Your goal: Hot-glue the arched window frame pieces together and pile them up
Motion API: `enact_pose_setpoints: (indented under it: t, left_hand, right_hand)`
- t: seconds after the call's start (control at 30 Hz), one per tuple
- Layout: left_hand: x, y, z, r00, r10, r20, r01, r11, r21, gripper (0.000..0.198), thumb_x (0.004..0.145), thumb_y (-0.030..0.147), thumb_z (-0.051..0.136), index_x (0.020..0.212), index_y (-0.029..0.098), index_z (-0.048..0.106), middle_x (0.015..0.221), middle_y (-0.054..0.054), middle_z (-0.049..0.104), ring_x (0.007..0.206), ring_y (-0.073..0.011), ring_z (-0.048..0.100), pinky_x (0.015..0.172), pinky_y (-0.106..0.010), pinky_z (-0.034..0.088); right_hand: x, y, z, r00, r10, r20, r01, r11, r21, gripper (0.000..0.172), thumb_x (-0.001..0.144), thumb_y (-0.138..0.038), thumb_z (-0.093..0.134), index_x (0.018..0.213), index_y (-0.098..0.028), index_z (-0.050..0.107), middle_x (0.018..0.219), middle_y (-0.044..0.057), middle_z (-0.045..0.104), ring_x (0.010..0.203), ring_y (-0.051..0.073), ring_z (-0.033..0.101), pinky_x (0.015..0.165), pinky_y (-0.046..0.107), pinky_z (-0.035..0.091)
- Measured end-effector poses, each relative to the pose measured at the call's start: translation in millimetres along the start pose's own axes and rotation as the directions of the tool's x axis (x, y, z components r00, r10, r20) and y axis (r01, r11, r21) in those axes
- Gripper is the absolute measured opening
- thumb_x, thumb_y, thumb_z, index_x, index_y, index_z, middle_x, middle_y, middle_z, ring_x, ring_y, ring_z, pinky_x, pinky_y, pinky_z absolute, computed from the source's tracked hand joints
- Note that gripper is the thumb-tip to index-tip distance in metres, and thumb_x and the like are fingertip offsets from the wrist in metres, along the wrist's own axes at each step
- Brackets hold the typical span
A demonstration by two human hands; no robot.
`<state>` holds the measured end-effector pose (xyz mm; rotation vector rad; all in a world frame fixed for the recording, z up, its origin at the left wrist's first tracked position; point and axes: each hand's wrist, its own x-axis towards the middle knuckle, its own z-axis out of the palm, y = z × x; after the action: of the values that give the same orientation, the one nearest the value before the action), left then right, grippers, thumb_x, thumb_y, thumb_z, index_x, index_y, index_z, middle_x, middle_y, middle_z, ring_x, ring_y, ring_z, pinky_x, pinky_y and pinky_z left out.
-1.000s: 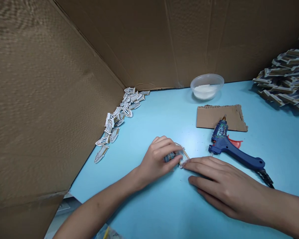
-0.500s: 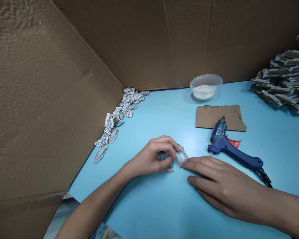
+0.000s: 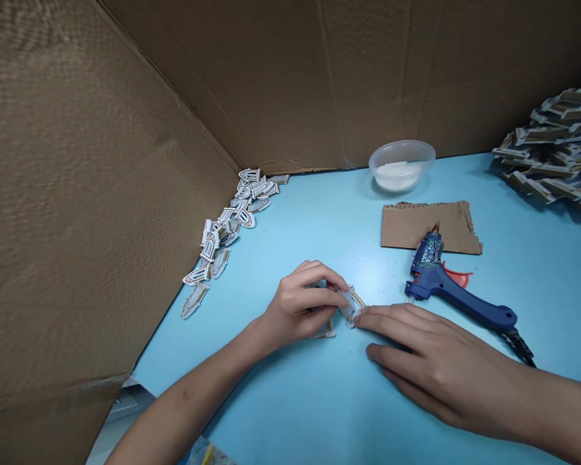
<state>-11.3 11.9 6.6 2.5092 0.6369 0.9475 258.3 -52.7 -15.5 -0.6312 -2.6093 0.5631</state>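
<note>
My left hand has its thumb and fingers closed on a small translucent white sheet. That sheet lies against a small arched window-shaped piece with white and gold-brown edges, flat on the table. At the lower end of this piece rest the fingertips of my right hand, its fingers stretched out and its thumb apart. Under my left hand is another similar piece, mostly covered. Right of the hands lies a blue glue gun with a red trigger, its nozzle over a cardboard scrap.
A clear plastic bowl with white sheets stands at the back. Several arched pieces lie along the left cardboard wall. Stacked pieces rise at the far right. A black cord leaves the glue gun's handle.
My left fingers have come down and closer to the arched piece, with the white sheet now against it. My right hand has stayed nearly still. The view has shifted slightly.
</note>
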Motion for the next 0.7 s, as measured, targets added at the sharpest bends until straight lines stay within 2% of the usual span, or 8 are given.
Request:
enact_pose_setpoints:
  t: [0.33,0.57,0.7]
  left_hand:
    - [-1.2,-3.1,1.3,1.0,-0.007,0.028,0.006,0.999,0.046,0.015,0.094,0.012,0.065,0.096,0.021,0.077,0.105,-0.007,0.076,0.09,-0.0141,0.069,0.084,-0.032,0.052]
    - [-1.8,-8.1,-3.2,0.993,0.014,0.117,-0.019,0.999,0.046,0.016,0.096,0.013,0.064,0.1,0.02,0.077,0.108,-0.009,0.076,0.091,-0.0135,0.068,0.086,-0.031,0.052]
    - [-3.8,-11.9,-5.3,0.984,0.047,0.17,-0.065,0.993,0.1,0.017,0.096,0.012,0.062,0.103,0.02,0.076,0.111,-0.008,0.075,0.093,-0.0142,0.068,0.086,-0.032,0.05]
  right_hand:
    - [0.5,-1.1,-0.3,0.999,-0.003,-0.04,0.003,1.0,-0.003,0.028,0.103,-0.013,0.05,0.12,-0.015,0.073,0.15,0.017,0.06,0.137,0.034,0.059,0.109,0.054,0.056]
    - [-1.0,-0.9,1.0,1.0,-0.004,-0.026,0.003,1.0,-0.021,0.029,0.104,-0.014,0.05,0.121,-0.015,0.073,0.151,0.017,0.06,0.138,0.035,0.058,0.11,0.055,0.055]
    - [-1.0,-0.8,1.8,1.0,-0.008,-0.027,0.007,1.0,-0.026,0.029,0.104,-0.014,0.05,0.121,-0.015,0.073,0.151,0.017,0.06,0.138,0.035,0.058,0.11,0.056,0.056]
